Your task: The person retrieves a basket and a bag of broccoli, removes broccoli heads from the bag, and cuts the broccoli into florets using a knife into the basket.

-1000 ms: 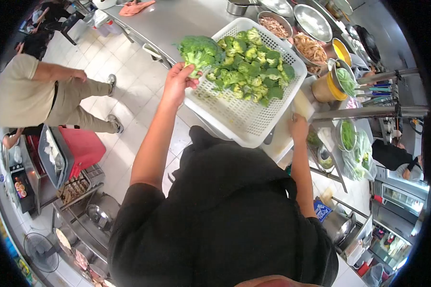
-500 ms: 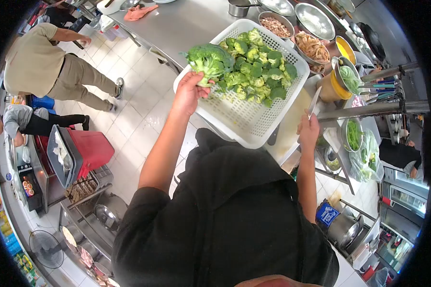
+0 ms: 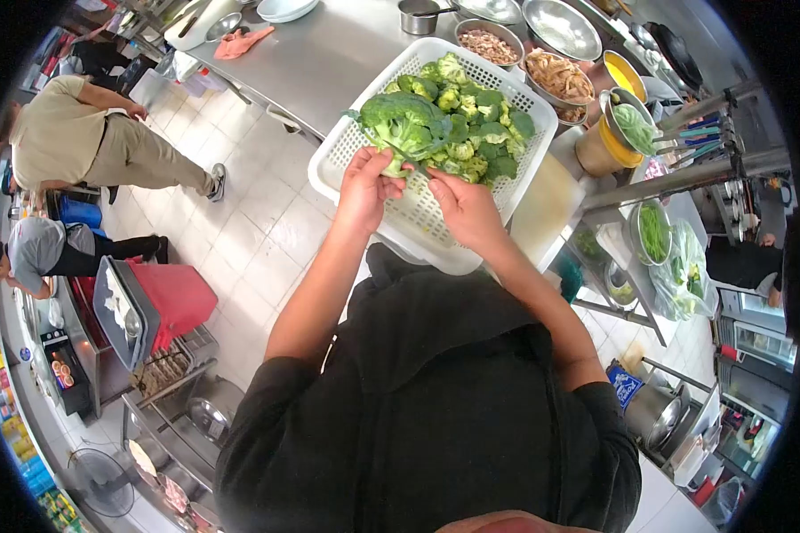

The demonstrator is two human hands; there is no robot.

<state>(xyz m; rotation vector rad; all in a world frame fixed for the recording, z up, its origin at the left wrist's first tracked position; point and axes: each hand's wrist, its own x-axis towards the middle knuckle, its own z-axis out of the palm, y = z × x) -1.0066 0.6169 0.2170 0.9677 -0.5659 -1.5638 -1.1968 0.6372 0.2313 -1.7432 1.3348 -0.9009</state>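
Observation:
A large broccoli head [image 3: 402, 123] is held by its stem in my left hand [image 3: 371, 182], over the left part of a white perforated basket [image 3: 436, 238]. Cut broccoli florets [image 3: 484, 124] fill the basket's upper right part. My right hand [image 3: 464, 206] is closed on a knife [image 3: 420, 170], mostly hidden by the fingers, with its blade close to the broccoli stem. The two hands are near each other above the basket's front. A pale cutting board [image 3: 547, 209] lies right of the basket.
Bowls of sliced meat [image 3: 558, 76] and chopped meat [image 3: 489, 43] stand behind the basket on the steel table [image 3: 320, 53]. A yellow-rimmed container [image 3: 604, 153] is at the right, near a metal rail [image 3: 658, 184]. People stand at the left, beyond a red bin [image 3: 184, 302].
My right hand has picked up the knife from the board side and brought it left to the broccoli stem. The broccoli head stays in my left hand. People at the left have shifted.

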